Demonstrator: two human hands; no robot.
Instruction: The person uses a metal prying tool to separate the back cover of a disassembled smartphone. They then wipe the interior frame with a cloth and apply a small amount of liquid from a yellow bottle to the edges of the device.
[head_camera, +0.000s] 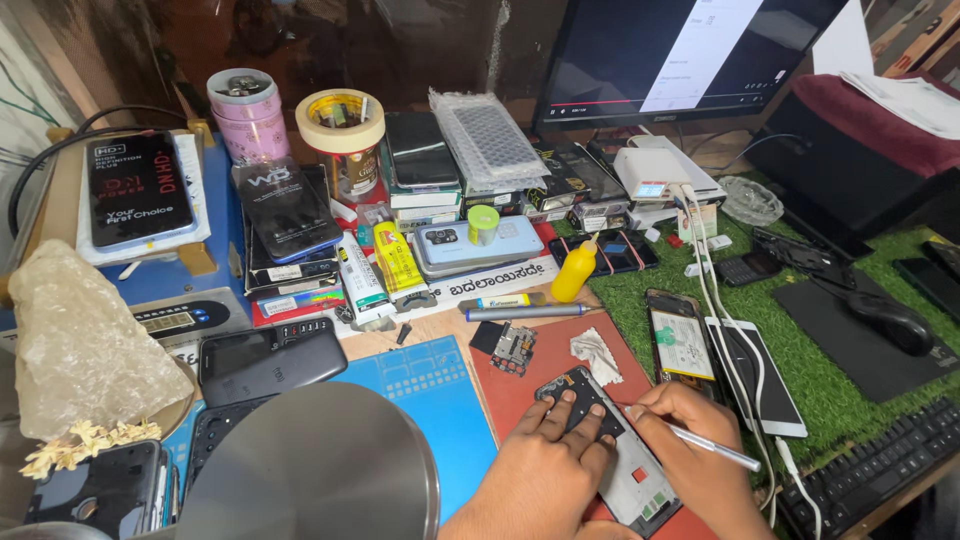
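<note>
An opened phone frame (625, 470) lies on a red mat (545, 350) near the front edge. My left hand (545, 465) presses flat on it, fingers spread over its dark upper part. Just to the right, my right hand (695, 450) grips a thin silver tool (715, 447) like a pen, its tip at the frame's right side. A small circuit board (513, 347) and a crumpled grey wipe (597, 355) rest on the mat just beyond the frame.
A blue work mat (440, 400) and a round metal lid (320, 470) sit to the left. Another open phone (682, 345) and a white phone (765, 385) lie on green turf (830, 370) at right, with cables, a mouse (890, 320) and a keyboard (870, 475). Stacked phones, boxes, tubes and a yellow bottle (575, 270) crowd the back.
</note>
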